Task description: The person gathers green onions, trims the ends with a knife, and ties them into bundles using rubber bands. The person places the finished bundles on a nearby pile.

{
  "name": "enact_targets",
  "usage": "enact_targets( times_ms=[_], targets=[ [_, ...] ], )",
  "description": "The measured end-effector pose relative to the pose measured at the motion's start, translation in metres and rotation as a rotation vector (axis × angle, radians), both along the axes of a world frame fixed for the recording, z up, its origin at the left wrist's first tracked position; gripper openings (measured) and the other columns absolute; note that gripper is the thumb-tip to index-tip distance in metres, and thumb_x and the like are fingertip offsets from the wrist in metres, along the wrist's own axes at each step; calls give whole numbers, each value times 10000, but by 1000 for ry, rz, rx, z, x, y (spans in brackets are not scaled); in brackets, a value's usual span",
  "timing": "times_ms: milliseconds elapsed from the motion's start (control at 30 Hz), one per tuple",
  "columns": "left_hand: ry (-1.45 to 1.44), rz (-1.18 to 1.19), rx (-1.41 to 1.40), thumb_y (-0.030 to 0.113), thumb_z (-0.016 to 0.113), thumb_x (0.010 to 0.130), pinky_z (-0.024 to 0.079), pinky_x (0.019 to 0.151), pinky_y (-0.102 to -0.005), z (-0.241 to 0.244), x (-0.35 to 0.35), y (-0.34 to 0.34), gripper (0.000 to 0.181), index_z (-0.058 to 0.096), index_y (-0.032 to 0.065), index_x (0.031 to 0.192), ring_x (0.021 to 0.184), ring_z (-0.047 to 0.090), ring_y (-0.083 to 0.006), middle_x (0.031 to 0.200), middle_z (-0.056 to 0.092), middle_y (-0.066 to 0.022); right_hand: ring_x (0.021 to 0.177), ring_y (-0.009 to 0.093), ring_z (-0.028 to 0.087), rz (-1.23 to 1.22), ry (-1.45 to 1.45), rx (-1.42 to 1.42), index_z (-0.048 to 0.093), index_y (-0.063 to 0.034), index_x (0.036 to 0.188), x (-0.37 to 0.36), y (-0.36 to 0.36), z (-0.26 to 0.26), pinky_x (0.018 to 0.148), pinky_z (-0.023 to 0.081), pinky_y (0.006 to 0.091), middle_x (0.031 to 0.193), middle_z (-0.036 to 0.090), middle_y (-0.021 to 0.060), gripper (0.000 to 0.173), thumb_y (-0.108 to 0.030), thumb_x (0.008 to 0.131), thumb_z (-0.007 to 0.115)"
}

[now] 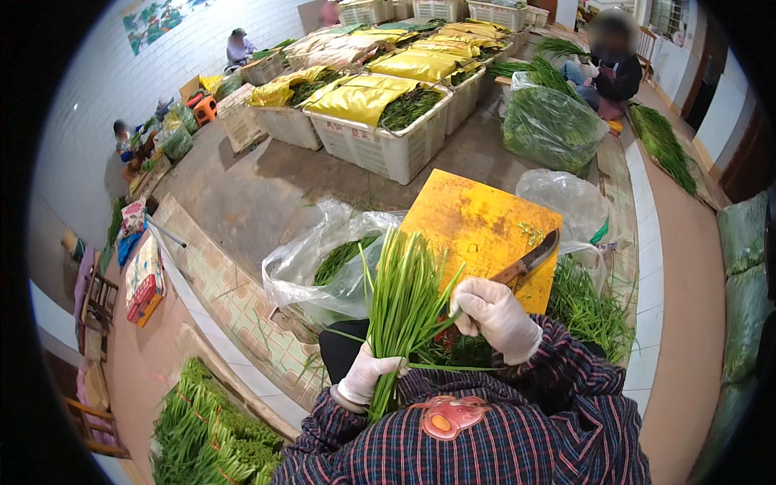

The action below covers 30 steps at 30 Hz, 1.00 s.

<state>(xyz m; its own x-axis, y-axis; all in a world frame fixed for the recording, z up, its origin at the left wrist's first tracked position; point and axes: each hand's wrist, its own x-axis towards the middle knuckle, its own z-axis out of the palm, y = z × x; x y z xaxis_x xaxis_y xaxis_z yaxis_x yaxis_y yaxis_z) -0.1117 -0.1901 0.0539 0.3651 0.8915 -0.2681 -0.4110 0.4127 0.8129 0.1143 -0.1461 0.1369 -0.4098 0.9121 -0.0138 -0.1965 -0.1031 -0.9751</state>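
Note:
My gloved left hand (370,374) is closed around the lower part of a bunch of green chives (403,291), held upright before my chest with the long leaves fanning out. Beside it on the right, my gloved right hand (494,315) has its fingers curled, pinching a few strands at the bunch's edge. A yellow cutting board (467,224) lies just beyond, stained and scattered with green scraps. Across its right side rests a knife (527,260) with a wooden handle and dark blade, close to my right hand. Loose green leaves (585,309) are heaped right of the board.
An open clear plastic bag (291,267) with greens stands left of the board. Tied bundles of chives (212,430) lie at lower left. White plastic crates (388,148) under yellow sheets fill the middle distance. A seated person (612,73) works beyond a full bag (548,130); others sit at left.

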Motion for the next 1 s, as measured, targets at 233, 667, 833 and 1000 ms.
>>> enact_targets(
  times_ms=[233, 667, 833, 1000],
  targets=[
    [-52, 52, -10, 5, 620, 736, 472, 579, -244, -15, 6, 7, 323, 543, 12, 1050, 623, 560, -125, 779, 594, -38, 619, 91, 577, 426, -52, -31, 592, -18, 807, 2, -30, 8, 589, 478, 220, 722, 617, 36, 120, -83, 900, 555],
    [-131, -26, 47, -5, 652, 714, 476, 586, -263, -6, -9, -2, 448, 510, 29, 1137, 643, 567, -146, 849, 598, -66, 1336, 274, 269, 75, -457, 120, 73, 21, 1432, 34, 28, -85, 1060, 254, 376, 1432, 273, 208, 1132, -602, 704, 675],
    [-88, -134, 128, -51, 645, 720, 495, 640, -248, -5, -4, -7, 657, 389, 76, 1312, 737, 584, -125, 1004, 606, -68, 1359, 232, 179, 181, 218, -108, -71, -73, 1450, 4, 47, -73, 1094, 191, 386, 1487, 142, 121, 1218, -591, 672, 710],
    [276, 28, 552, -21, 645, 737, 455, 882, -337, -15, 17, -14, 942, 63, 122, 1464, 1100, 551, -255, 1319, 462, -152, 1287, 307, 353, 162, 496, -151, -64, -181, 1459, -11, 50, -70, 1063, 295, 452, 1451, 247, 175, 1189, -462, 663, 773]
  ],
)
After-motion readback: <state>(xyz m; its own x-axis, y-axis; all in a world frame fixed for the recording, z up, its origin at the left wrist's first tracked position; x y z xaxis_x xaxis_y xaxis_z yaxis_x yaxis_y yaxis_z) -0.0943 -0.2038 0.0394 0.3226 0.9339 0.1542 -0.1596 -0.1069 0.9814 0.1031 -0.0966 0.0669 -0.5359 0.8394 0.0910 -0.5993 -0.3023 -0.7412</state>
